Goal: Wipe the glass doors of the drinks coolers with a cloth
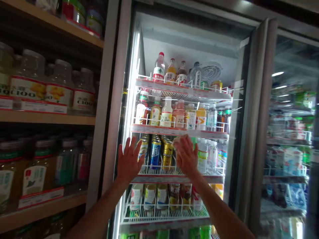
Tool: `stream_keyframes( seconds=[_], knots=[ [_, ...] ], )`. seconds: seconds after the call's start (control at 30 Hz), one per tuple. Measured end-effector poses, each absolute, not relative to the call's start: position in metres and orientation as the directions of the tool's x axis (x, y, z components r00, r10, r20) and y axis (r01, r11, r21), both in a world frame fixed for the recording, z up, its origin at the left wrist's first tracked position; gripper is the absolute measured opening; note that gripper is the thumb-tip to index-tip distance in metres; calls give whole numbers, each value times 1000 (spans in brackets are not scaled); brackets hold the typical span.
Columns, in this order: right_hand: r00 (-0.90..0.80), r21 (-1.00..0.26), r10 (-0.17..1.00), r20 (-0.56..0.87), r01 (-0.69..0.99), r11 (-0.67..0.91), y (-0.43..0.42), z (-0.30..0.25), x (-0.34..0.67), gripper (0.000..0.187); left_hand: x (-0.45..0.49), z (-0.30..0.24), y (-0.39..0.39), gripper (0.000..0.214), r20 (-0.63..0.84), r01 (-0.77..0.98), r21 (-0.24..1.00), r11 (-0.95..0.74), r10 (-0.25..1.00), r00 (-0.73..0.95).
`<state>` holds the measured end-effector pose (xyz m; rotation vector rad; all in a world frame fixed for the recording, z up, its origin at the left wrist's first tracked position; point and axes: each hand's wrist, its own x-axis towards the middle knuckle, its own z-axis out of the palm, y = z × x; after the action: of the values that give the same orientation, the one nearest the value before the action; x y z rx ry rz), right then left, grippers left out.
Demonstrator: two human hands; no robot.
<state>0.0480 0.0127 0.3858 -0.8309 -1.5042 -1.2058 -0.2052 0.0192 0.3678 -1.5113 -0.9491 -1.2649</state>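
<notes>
My left hand [129, 162] is raised with its fingers spread, at or close to the glass door [189, 36] of a lit drinks fridge. It holds nothing. My right hand [188, 156] is also up at the glass, level with the can shelf and smeared by motion. Under its fingers shows a pale, crumpled cloth [177, 143], partly hidden by the hand. Between the hands, behind the glass, stand a blue can [156, 152] and a gold can [167, 154]. White bottles [203, 156] are to the right of my right hand.
Wooden shelves [50, 116] with bottled drinks stand close on the left. A metal door frame [259, 116] separates this fridge from another glass-fronted fridge [289, 142] on the right. Inside, wire-fronted shelves [179, 131] hold several rows of bottles and cans.
</notes>
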Motion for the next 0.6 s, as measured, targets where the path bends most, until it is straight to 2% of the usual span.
stream_keyframes(
  seconds=[0.1,0.13,0.17,0.27,0.3,0.33,0.43,0.47,0.5,0.6],
  knots=[
    [80,-47,-162,984,980,195,16,397,57,48,-205,368,20,68,983,943,-177,-281,-12,181],
    [103,-71,-168,980,979,190,16,399,56,49,-205,368,20,68,983,943,-177,-282,-12,181],
    [46,-15,-151,987,980,197,16,399,53,48,-205,368,19,68,983,942,-178,-284,-12,182],
    [-302,310,-72,951,915,256,15,393,44,44,-205,368,19,68,985,941,-171,-292,-14,175],
    [-337,343,-68,939,902,263,14,391,44,43,-205,368,19,68,985,940,-167,-298,-14,171],
    [-295,307,-84,952,917,254,15,390,45,44,-205,368,19,68,986,938,-163,-305,-14,166],
    [27,7,-166,986,979,203,17,386,48,49,-205,367,20,67,987,932,-156,-326,-7,163],
    [73,-37,-173,982,979,199,18,384,47,50,-205,367,20,67,987,932,-154,-329,-3,162],
    [45,-12,-158,986,979,202,18,382,45,50,-205,367,21,66,987,931,-155,-330,-4,163],
    [-270,279,-69,960,926,256,16,375,41,47,-205,367,21,66,986,933,-161,-321,-12,166]
  ],
)
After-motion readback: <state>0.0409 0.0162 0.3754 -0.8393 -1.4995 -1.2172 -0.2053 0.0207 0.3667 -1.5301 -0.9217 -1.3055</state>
